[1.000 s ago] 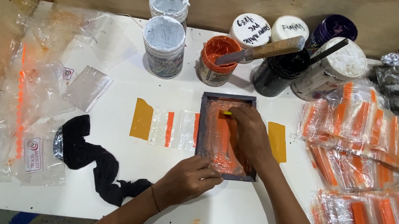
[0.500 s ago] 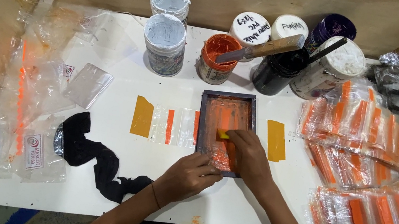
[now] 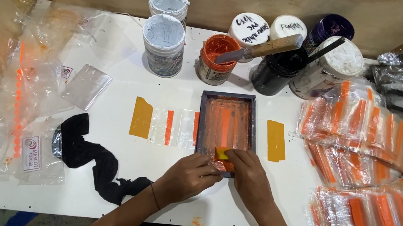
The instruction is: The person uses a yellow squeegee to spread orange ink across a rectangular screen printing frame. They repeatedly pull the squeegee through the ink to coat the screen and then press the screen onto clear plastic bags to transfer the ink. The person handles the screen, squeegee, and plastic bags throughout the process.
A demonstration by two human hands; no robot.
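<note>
Right now your right hand pinches a small yellow squeegee at the near end of the screen frame. Fingers are closed on the squeegee's top edge; its blade touches the mesh just inside the frame's near rail.

Your left hand sits just left of the right one, fingertips curled onto the frame's near-left corner, pressing it down. It grips nothing else that you can see.

Frame: small, dark, rectangular, mesh smeared orange. Its long axis runs away from you, toward the orange ink tub at the back. The squeegee lies across that axis, at the end nearest your body. So the whole mesh lies ahead of the blade, on the far side of your grip.

Under the frame: a clear plastic pouch with an orange stripe sticks out to the frame's left. Yellow tape tabs lie on either side of the frame, one left and one right, both apart from it.

Right of the frame: stacks of printed pouches with orange bars, well apart from your hands. Left of the frame, near the table edge: a black rag. Beyond the frame: a palette knife rests across the tub's rim.

Right hand is the one on the tool; left is nearer the frame's corner.
</note>
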